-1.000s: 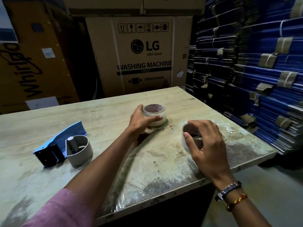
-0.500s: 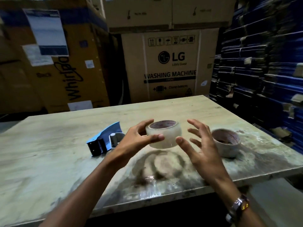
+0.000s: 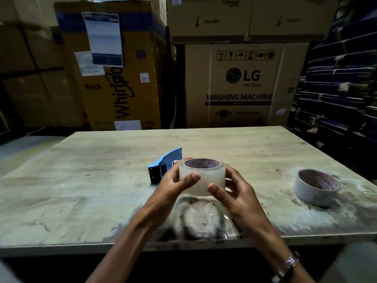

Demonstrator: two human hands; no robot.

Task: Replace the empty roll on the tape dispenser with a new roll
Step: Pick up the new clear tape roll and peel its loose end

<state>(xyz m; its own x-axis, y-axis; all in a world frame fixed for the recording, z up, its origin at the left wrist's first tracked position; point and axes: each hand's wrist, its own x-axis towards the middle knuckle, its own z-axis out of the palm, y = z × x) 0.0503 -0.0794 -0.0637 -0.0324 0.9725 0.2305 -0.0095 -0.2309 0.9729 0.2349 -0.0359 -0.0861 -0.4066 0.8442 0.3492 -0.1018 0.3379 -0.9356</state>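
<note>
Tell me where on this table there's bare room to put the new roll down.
Widest bare patch: the left half of the table, left of the tape dispenser. Also free: the far strip toward the LG box, and the gap between both hands' new roll and the empty roll. Crowded around the dispenser, just behind the hands.

Dim warehouse light, corners near black, stacked cartons (image 3: 240, 84) soft with blur. Table (image 3: 81, 180) catches pale glare (brightest mid-frame). Wide-angle bending at edges.

Bare forearms, metal wristwatch (image 3: 290, 262) on right
</note>
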